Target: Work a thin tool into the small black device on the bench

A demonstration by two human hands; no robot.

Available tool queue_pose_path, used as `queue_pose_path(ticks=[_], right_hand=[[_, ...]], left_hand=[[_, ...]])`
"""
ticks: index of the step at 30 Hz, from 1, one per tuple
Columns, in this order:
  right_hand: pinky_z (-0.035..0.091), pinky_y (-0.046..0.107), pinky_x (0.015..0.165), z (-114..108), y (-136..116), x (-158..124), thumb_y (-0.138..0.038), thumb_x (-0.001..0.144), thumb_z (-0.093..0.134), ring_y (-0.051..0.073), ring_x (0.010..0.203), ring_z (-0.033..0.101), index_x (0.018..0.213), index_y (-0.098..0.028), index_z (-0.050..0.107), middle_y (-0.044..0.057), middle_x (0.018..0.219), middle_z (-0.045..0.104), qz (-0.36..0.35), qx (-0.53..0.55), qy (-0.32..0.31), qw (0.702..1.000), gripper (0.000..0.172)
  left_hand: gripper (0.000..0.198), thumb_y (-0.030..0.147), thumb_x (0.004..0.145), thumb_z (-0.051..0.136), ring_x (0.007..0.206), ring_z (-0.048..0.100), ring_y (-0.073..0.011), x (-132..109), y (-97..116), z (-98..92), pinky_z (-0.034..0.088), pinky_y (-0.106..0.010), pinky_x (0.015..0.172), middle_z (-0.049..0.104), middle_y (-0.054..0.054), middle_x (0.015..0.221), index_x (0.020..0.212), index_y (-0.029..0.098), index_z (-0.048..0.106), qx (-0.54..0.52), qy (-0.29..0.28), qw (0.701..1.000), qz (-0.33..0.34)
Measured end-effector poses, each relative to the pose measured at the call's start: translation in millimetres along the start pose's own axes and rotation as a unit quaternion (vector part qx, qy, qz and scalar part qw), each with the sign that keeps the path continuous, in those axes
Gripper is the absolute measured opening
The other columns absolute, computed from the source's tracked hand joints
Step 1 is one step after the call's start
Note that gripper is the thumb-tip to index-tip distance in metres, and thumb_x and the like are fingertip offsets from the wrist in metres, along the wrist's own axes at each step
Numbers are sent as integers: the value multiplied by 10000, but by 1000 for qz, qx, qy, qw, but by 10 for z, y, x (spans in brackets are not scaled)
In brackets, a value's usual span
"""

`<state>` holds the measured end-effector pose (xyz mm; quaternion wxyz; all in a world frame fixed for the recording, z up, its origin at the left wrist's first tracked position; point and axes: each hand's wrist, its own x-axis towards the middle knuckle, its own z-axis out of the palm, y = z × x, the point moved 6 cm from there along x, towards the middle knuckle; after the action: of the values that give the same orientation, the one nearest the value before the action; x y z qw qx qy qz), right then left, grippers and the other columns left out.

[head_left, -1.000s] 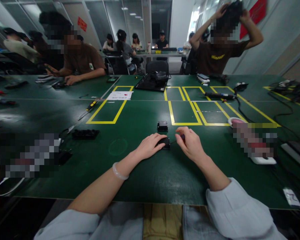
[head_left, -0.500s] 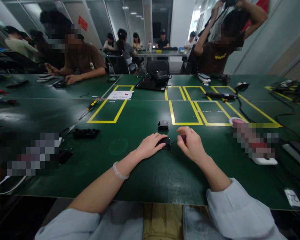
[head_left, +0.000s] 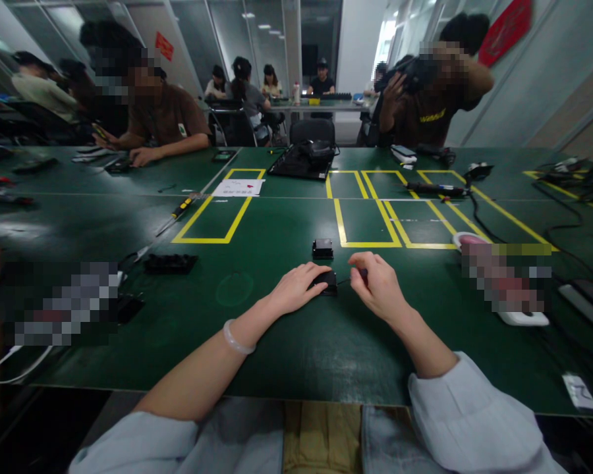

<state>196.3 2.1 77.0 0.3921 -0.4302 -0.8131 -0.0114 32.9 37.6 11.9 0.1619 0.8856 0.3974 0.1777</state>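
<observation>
My left hand (head_left: 296, 288) rests on a small black block (head_left: 327, 282) on the green table (head_left: 286, 342), fingers curled over its left side and holding it down. My right hand (head_left: 379, 285) is closed in a pinch around a thin tool (head_left: 350, 279) whose tip points at the block's right side. A second small black block (head_left: 322, 248) lies just beyond, apart from both hands.
A black tray (head_left: 170, 264) lies at left, a yellow-handled screwdriver (head_left: 178, 212) farther back. Yellow tape rectangles (head_left: 368, 224) mark the table. A white device (head_left: 521, 316) and cables (head_left: 548, 230) lie at right. Several people sit or stand at the far side.
My hands have barely moved. The person standing at the far right has lowered both arms from above the head to in front of the face.
</observation>
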Motion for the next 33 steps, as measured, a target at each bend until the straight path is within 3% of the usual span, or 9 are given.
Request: queue_pose_path(ticks=[33], right_hand=[[436,321,678,-26,4,-19,-184,879,453,183,704,525,968,-201,516,37,793,601,-12,4,13,1000,110]], left_hand=[[380,420,970,407,1031,559,-224,-3,13,-1,463,-383,915,553,-63,1158,1316,272,462,4,-1,1000,0]])
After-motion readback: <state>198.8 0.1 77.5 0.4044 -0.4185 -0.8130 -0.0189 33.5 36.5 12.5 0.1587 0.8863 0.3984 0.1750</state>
